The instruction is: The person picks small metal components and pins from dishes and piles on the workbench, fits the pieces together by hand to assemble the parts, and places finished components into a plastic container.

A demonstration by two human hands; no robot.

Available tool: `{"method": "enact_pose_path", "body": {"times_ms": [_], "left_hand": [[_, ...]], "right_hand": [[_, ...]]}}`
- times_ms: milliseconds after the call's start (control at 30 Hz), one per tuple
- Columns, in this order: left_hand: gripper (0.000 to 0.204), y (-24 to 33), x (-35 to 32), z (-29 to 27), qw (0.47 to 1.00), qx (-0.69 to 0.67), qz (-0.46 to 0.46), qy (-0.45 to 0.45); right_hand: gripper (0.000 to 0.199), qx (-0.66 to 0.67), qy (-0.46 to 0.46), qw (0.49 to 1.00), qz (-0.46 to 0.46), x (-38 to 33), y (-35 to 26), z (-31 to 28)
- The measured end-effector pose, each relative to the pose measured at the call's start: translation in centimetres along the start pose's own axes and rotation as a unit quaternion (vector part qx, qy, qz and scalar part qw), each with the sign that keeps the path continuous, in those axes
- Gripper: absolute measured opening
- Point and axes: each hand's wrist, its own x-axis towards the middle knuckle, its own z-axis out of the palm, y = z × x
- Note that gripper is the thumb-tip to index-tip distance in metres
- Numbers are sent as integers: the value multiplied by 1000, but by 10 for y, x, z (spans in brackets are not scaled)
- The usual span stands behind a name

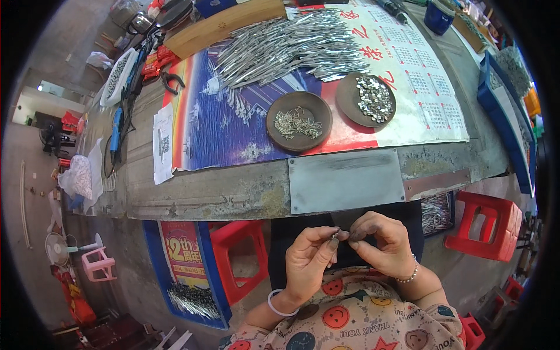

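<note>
Just beyond the table's front edge, over my lap, my hands are held close together with the fingertips almost meeting. My left hand (308, 256) pinches a small shiny metal piece (335, 237) between thumb and fingers. Fingers and thumb of my right hand (386, 244) are pressed together right beside it; whatever they hold is hidden. On the table ahead, a brown bowl (319, 106) contains many short metal pins (296, 123). To its right, a second brown bowl (346, 100) has small round silvery pieces (375, 99) in it.
A large heap of thin metal strips (291, 49) covers the poster (233, 146), behind the bowls. A metal plate (345, 184) lies along the front edge. Pliers (172, 83) and a blue-handled tool (116, 129) are at left. Red stools (487, 224) and a blue tray (156, 256) stand below.
</note>
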Motion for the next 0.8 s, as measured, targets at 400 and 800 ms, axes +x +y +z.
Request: {"method": "enact_pose_path", "body": {"times_ms": [400, 800], "left_hand": [[21, -1, 6, -9, 1000, 0, -4, -12], [26, -3, 7, -13, 999, 22, -5, -37]], "right_hand": [[16, -14, -1, 1000, 20, 4, 5, 9], [16, -76, 15, 997, -18, 9, 5, 16]]}}
